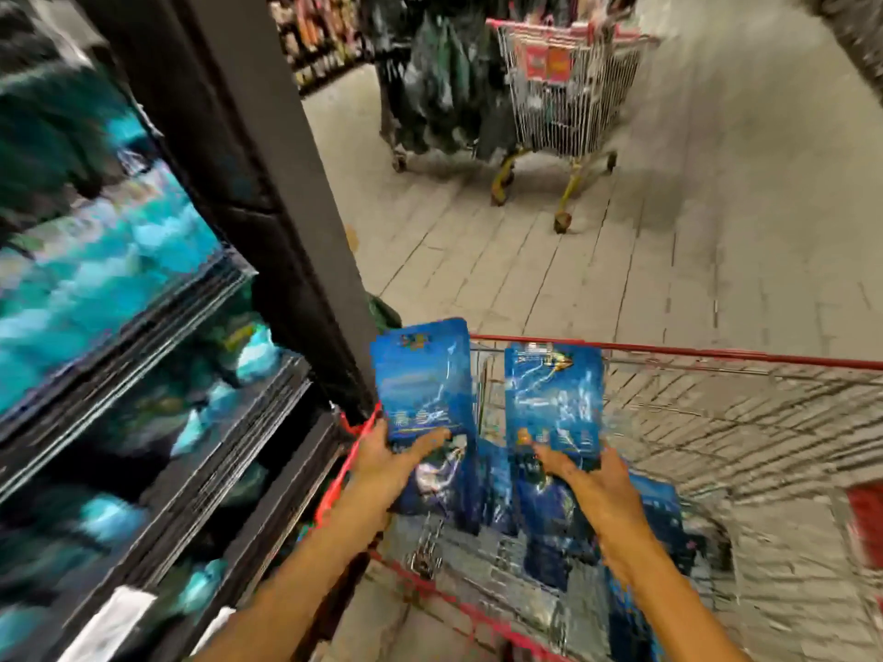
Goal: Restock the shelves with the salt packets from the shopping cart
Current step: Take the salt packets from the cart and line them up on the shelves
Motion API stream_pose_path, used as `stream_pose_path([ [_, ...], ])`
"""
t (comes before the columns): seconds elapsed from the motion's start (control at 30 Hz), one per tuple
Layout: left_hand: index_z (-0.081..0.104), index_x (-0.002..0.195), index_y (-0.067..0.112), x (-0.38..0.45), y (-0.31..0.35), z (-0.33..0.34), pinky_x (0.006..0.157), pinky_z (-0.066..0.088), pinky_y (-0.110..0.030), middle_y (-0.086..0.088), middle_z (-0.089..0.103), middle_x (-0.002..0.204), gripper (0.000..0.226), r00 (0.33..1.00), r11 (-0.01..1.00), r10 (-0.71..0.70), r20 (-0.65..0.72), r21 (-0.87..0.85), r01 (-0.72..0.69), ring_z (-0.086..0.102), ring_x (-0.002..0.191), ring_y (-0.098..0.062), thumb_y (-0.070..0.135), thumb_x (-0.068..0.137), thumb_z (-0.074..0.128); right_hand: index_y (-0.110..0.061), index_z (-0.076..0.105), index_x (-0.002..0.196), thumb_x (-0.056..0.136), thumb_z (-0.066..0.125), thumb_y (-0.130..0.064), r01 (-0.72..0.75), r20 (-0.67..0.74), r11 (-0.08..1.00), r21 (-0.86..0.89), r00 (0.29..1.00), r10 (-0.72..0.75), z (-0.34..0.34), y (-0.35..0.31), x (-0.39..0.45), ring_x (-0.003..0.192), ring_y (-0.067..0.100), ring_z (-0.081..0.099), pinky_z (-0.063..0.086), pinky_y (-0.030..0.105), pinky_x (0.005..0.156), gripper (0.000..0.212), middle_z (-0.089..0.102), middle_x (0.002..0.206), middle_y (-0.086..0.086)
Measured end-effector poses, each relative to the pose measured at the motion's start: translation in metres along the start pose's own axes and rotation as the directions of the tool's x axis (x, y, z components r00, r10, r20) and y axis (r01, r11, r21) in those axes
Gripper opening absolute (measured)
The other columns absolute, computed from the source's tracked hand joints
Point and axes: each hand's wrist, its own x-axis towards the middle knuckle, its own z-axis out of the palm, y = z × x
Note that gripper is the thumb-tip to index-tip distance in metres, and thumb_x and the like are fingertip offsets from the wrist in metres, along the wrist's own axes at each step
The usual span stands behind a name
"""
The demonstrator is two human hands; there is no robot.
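Head view: both arms reach forward over the cart (669, 352), left hand (382, 458) and right hand (595, 489) fingers each gripping an upright salt packet (420, 375).

A second cart (568, 88) stands, apparently loaded, on the tiled floor (501, 260).

No legible text in this frame; motion blur throughout. Print on the two raised blue salt packets (423, 379) (554, 398) shows only as pale smears and a small coloured emblem near each top edge, unreadable. White shelf labels (112, 623) and the red-orange cards on the far cart (549, 64) are also too blurred to read.
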Motion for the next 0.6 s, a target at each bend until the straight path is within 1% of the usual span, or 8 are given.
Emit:
stream_pose_path([
  [0.07,0.066,0.104,0.015,-0.016,0.023,-0.034,0.071,0.053,-0.016,0.0,0.072,0.099,0.028,0.995,0.998,0.063,-0.076,-0.003,-0.064,0.067,0.085,-0.013,0.009,0.079,0.078,-0.039,0.056,0.099,0.061,0.081,-0.058,0.094,0.023,0.996,-0.003,0.995,-0.094,0.02,-0.022,-0.012,0.092,0.003,0.063,0.046,0.025,0.069,0.049,0.067,0.109,-0.012],
  [0.1,0.067,0.107,0.012,-0.024,0.032,-0.05,0.071,0.054,-0.016,-0.002,0.073,0.101,0.029,0.991,0.996,0.088,-0.098,-0.008,-0.089,0.068,0.085,-0.014,0.008,0.08,0.077,-0.038,0.057,0.097,0.072,0.08,-0.049,0.131,0.026,0.991,0.005,0.991,-0.131,0.031,-0.032,-0.015,0.092,0.004,0.063,0.047,0.025,0.068,0.036,0.067,0.108,-0.012],
  [0.17,0.068,0.11,0.011,-0.042,0.048,-0.085,0.077,0.056,-0.024,-0.002,0.075,0.103,0.031,0.982,0.992,0.128,-0.138,0.006,-0.128,0.07,0.089,-0.017,0.012,0.081,0.078,-0.034,0.061,0.103,0.084,0.076,-0.034,0.188,0.047,0.982,0.016,0.981,-0.189,0.055,-0.052,-0.026,0.1,0.015,0.064,0.051,0.035,0.079,0.024,0.068,0.11,-0.008],
  [0.23,0.07,0.106,0.015,-0.061,0.063,-0.115,0.078,0.056,-0.027,0.003,0.077,0.099,0.028,0.966,0.984,0.177,-0.189,0.024,-0.176,0.071,0.088,-0.014,0.017,0.08,0.078,-0.028,0.066,0.109,0.084,0.076,-0.029,0.241,0.107,0.969,0.048,0.964,-0.244,0.079,-0.073,-0.04,0.105,0.021,0.067,0.055,0.04,0.088,0.028,0.072,0.11,-0.004],
  [0.37,0.071,0.095,0.019,-0.099,0.098,-0.166,0.061,0.053,-0.013,0.014,0.077,0.085,0.019,0.921,0.963,0.266,-0.286,0.028,-0.269,0.071,0.075,-0.003,0.016,0.078,0.079,-0.02,0.07,0.109,0.067,0.081,-0.038,0.365,0.295,0.92,0.139,0.872,-0.391,0.125,-0.113,-0.076,0.094,0.02,0.074,0.059,0.04,0.081,0.047,0.077,0.102,-0.001],
  [0.43,0.071,0.094,0.02,-0.121,0.115,-0.191,0.061,0.054,-0.014,0.013,0.077,0.087,0.024,0.885,0.947,0.313,-0.345,0.042,-0.319,0.072,0.077,-0.004,0.023,0.073,0.081,-0.016,0.071,0.107,0.064,0.081,-0.035,0.394,0.392,0.897,0.2,0.807,-0.442,0.149,-0.132,-0.091,0.09,0.021,0.075,0.06,0.034,0.071,0.048,0.077,0.102,0.003],
  [0.5,0.07,0.098,0.024,-0.146,0.134,-0.216,0.061,0.054,-0.015,0.013,0.077,0.092,0.037,0.853,0.934,0.344,-0.393,0.052,-0.353,0.073,0.081,-0.005,0.037,0.065,0.082,-0.016,0.073,0.102,0.063,0.082,-0.031,0.413,0.481,0.874,0.256,0.729,-0.486,0.175,-0.149,-0.104,0.088,0.021,0.075,0.059,0.025,0.064,0.042,0.078,0.101,0.004],
  [0.6,0.071,0.099,0.033,-0.18,0.154,-0.249,0.065,0.057,-0.019,0.01,0.076,0.102,0.043,0.803,0.913,0.389,-0.451,0.074,-0.401,0.074,0.089,-0.011,0.049,0.062,0.084,-0.018,0.075,0.102,0.062,0.083,-0.03,0.422,0.566,0.843,0.334,0.625,-0.538,0.211,-0.173,-0.124,0.091,0.022,0.075,0.059,0.026,0.068,0.042,0.077,0.103,0.005],
])
